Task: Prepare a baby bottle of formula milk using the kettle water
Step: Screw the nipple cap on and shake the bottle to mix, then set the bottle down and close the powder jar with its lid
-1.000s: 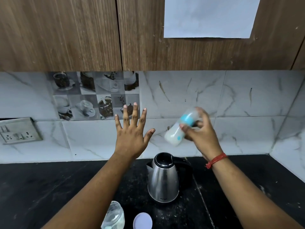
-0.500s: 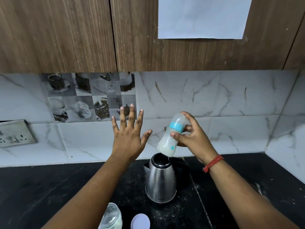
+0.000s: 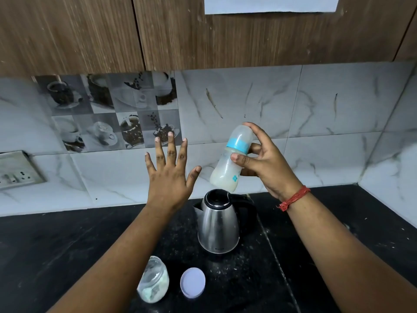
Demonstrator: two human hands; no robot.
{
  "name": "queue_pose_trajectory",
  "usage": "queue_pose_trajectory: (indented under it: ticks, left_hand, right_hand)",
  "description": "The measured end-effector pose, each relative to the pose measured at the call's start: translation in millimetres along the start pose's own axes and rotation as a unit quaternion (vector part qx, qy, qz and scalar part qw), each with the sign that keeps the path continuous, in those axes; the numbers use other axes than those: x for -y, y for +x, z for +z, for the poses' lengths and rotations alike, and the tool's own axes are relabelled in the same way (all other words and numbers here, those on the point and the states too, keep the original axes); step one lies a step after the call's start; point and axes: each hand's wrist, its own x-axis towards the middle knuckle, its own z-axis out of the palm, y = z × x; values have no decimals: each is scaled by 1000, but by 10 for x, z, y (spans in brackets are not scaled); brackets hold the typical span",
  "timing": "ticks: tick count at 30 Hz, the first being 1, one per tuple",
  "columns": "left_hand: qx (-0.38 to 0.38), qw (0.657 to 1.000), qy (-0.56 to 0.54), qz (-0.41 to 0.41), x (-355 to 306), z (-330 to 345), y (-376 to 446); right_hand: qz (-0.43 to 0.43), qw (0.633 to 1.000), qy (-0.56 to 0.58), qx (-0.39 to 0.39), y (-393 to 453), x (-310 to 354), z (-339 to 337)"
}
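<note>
my right hand (image 3: 268, 164) is gripping the baby bottle (image 3: 232, 158) tilted in the air, thumb across its front, fingers curled behind, above the kettle (image 3: 218, 224) mid-counter. my left hand (image 3: 169, 175) is hovering beside it, fingers spread, touching nothing.

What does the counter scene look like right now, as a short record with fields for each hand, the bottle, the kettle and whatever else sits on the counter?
right hand: grips the baby bottle, raised above the kettle
baby bottle: capped, blue ring, tilted, milky liquid inside
left hand: held up, fingers spread, touching nothing
kettle: steel, upright on the black counter, lid closed
glass jar: open, near counter edge, white powder inside
jar lid: lying flat to the right of the jar
wall socket: on the tiles, far left
</note>
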Motion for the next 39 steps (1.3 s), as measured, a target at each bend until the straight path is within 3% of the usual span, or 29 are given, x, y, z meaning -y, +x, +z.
queue_pose_trajectory:
  ticks: [7,19,24,35,39]
  left_hand:
    - [64,998,-24,-12,-128,333,-460]
    - [192,981,-8,-16,-167,1115,-1510]
    - [235,972,8,-22,-133,1303,-1766]
    - [269,963,11,-21,-215,1384,-1891]
    - [259,965,21,-20,-179,1336,-1828]
  right_hand:
    - [46,999,-7,-8,-141,-327,-17]
    - [137,965,-220,50,-882,-1626,59]
    - [178,949,-250,76,-1194,-2078,147]
    - [182,934,-288,113,-1539,-2360,163]
    - [134,943,-297,66,-1512,-2261,157]
